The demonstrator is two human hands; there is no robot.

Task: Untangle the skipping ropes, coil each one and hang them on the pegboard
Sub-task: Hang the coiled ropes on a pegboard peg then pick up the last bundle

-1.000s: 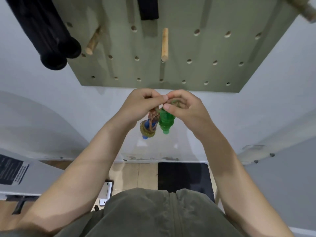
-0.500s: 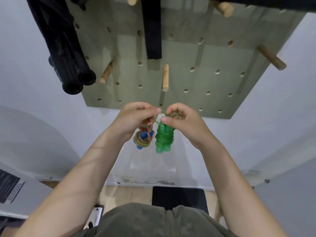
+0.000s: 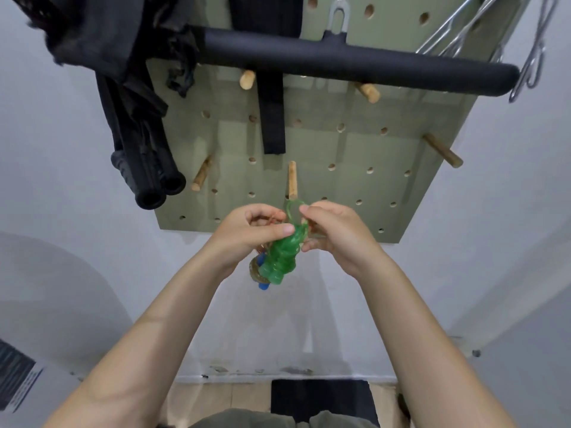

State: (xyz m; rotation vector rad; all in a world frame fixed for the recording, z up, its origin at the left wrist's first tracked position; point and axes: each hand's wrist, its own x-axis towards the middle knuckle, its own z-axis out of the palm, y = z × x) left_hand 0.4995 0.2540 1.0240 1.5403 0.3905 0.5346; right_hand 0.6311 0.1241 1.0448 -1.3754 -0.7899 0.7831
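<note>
Both hands raised at pegboard (image 3: 386, 168) lower edge. Left hand (image 3: 250, 233) fingers curled, thumb pinching green coiled rope (image 3: 279, 257) top. Right hand (image 3: 336, 233) fingers curled, pinching green loop (image 3: 292, 208) just below centre wooden peg (image 3: 292, 180). Second coil, brownish w/ blue handle (image 3: 262, 273), hangs behind green, under left hand.

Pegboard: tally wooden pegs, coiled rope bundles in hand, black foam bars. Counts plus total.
Wooden pegs: 5
Coiled rope bundles: 2, green, orange-brown with blue handle
Long black foam bar: 1
Total: 8
</note>
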